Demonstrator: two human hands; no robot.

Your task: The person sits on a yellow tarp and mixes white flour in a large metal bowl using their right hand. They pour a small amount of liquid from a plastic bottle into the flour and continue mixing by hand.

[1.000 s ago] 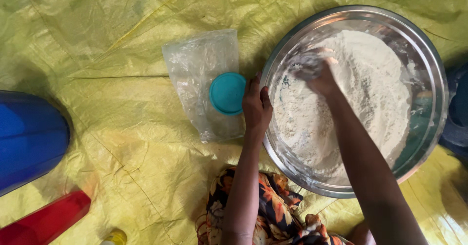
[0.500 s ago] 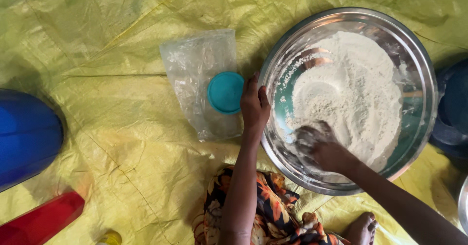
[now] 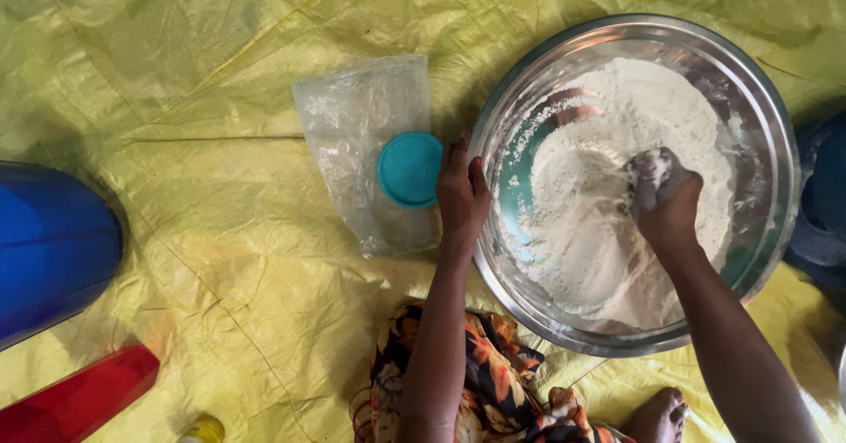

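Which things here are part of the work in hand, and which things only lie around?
In use:
- metal bowl, left hand gripping its rim
- flour, right hand working in it

Lying about:
- clear plastic bag
- teal lid
- blue container
- red object

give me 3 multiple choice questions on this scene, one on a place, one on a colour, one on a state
1. Where does the round lid lie?
A. on the clear plastic bag
B. inside the bowl
C. on the red object

2. What colour is that lid?
A. red
B. teal
C. white

3. What is the right hand doing?
A. resting on the sheet
B. sunk in the white flour
C. holding the lid

Answers: 1 A, the bag lies beneath it. 2 B, plainly teal. 3 B, its flour-coated fingers are in the round steel bowl, whose rim the left hand holds.
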